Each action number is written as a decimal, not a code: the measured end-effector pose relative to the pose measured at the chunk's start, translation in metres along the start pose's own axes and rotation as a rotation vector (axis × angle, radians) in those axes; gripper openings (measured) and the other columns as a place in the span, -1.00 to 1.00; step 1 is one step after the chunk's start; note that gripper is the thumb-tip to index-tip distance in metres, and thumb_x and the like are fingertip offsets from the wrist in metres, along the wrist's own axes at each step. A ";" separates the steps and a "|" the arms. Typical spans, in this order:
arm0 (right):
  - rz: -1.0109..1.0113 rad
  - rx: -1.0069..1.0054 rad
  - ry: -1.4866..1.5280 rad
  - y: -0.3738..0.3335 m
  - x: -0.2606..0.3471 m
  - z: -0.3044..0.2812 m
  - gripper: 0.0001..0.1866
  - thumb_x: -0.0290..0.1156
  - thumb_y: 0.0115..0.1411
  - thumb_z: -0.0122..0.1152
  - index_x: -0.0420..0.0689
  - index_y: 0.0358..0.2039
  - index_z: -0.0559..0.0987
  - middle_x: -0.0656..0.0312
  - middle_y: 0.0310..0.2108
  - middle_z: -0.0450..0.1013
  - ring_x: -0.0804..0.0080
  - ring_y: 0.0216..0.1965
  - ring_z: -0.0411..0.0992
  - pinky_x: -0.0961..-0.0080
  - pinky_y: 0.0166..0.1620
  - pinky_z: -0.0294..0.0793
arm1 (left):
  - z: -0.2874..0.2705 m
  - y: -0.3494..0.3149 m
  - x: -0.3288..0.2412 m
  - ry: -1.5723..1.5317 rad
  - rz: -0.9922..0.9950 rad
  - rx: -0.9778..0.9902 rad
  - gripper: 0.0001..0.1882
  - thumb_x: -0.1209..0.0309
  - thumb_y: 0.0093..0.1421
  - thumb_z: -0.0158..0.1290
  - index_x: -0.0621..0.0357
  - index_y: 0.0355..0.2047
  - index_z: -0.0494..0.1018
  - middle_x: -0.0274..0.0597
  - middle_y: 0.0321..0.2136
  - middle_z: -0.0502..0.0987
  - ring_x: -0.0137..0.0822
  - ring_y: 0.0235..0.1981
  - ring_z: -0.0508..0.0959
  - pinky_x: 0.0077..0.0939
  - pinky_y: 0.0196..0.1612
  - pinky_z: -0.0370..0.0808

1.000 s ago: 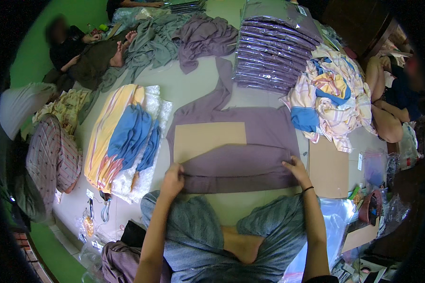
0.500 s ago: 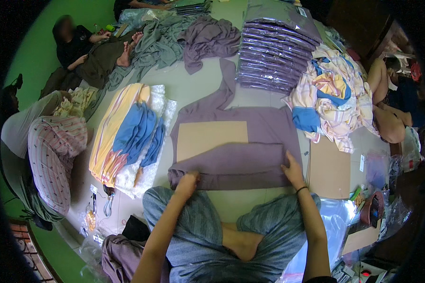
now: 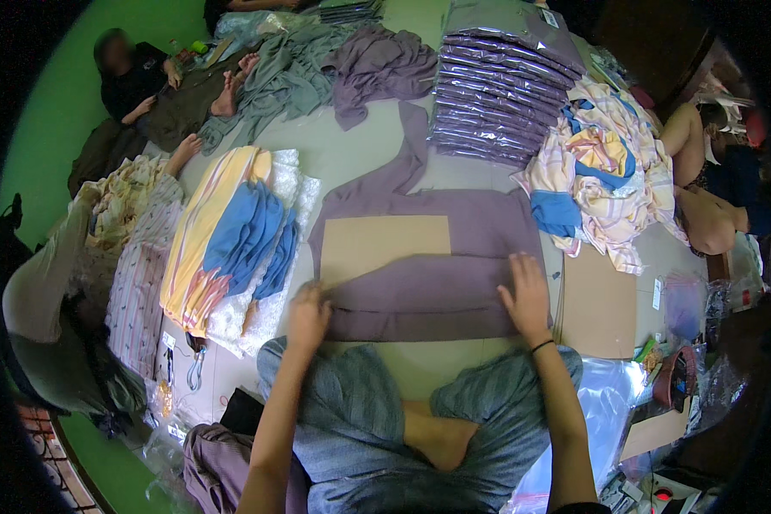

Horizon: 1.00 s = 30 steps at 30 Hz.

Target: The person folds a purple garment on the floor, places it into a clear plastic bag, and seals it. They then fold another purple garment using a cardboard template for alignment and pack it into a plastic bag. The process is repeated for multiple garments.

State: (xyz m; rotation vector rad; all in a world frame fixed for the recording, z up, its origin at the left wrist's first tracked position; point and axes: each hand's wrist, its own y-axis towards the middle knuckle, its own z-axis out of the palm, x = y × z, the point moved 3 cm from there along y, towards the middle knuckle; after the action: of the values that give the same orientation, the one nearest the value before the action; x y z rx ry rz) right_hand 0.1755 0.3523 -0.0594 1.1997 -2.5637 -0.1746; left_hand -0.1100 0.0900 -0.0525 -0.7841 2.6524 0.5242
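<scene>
A purple-grey cloth garment [image 3: 480, 214] lies spread on the floor in front of my crossed legs. On it rests a tan cardboard sheet [image 3: 385, 240], its lower part covered by the garment's near edge, folded up. My left hand [image 3: 310, 317] is at the left end of that fold, fingers loosely bent and slightly blurred, touching the cloth's edge. At the fold's right end my right hand [image 3: 525, 295] lies flat with its fingers spread. One long strip of the cloth, perhaps a sleeve [image 3: 413, 141], stretches away from me.
Bagged purple garments [image 3: 501, 94] form a tall stack beyond. Left lies a pile of yellow and blue striped clothes [image 3: 223, 240]; right, a rumpled striped heap [image 3: 612, 171] and cardboard sheets [image 3: 600, 300]. Clear plastic bags [image 3: 574, 437] lie near my right knee. Other people sit around.
My left hand has let go of the fold and moved left and up to its end. My right hand has shifted slightly up, fingers spreading. The person at left has leaned, and their striped clothing has shifted.
</scene>
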 end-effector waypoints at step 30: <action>0.510 0.326 1.517 0.300 0.116 0.142 -0.84 -0.38 -0.05 0.02 -0.13 -0.44 0.48 0.40 -0.58 0.30 0.71 -0.52 0.25 0.70 -0.41 0.30 | 0.117 0.072 -0.020 0.094 0.091 0.234 -0.42 -0.01 -0.02 -0.14 -0.09 0.01 0.19 0.07 0.13 -0.13 0.13 0.14 -0.14 0.22 0.04 -0.25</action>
State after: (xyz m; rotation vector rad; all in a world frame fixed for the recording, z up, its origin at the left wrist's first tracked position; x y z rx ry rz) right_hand -0.1589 0.4541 -0.0968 0.3308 -1.3857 0.9183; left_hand -0.1120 0.2058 -0.1291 -0.6347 2.7804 0.1967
